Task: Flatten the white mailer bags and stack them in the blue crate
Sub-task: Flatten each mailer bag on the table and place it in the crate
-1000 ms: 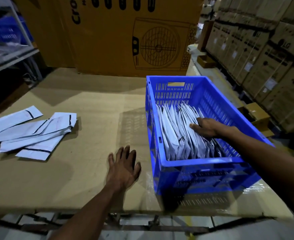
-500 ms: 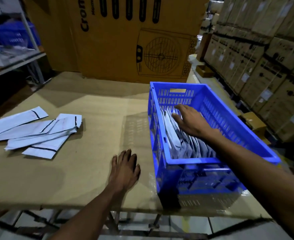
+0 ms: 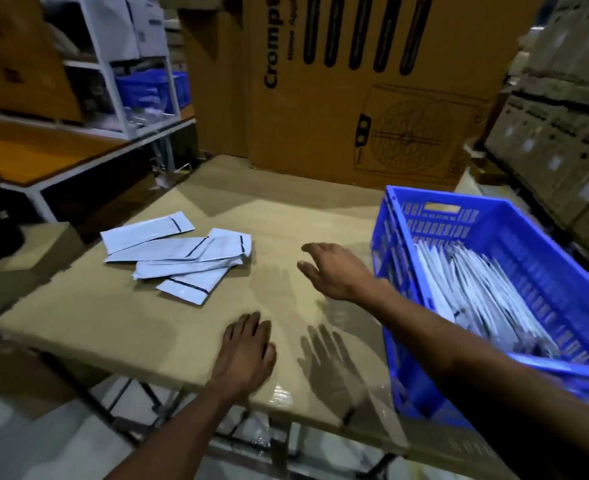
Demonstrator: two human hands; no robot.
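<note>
The right hand hangs over the middle of the worktop, empty, fingers spread apart and pointing toward the loose mailer bags — this reads as the reach for the next bag, the fetch step between one stacking and the next. The left hand rests flat on the worktop near the front edge, fingers straight and slightly apart, holding nothing.

Five or so white bags lie overlapping in a loose fan toward the worktop's left edge, well apart from both hands. The blue crate sits at the right edge, and a row of white bags already stands packed inside it, leaning on one another.

What the next move calls for, as I judge it: carry the right hand across to the nearest bag of the fan, pinch one only — they overlap, so a careless grab may drag its neighbours — then press it flat and slot it in with the row in the crate.

The worktop is a brown cardboard-faced sheet, with glossy film showing at the front edge. Beyond the far edge stands a large printed carton; white shelving stands off to the left, stacked cartons to the right. Dim warehouse light.
</note>
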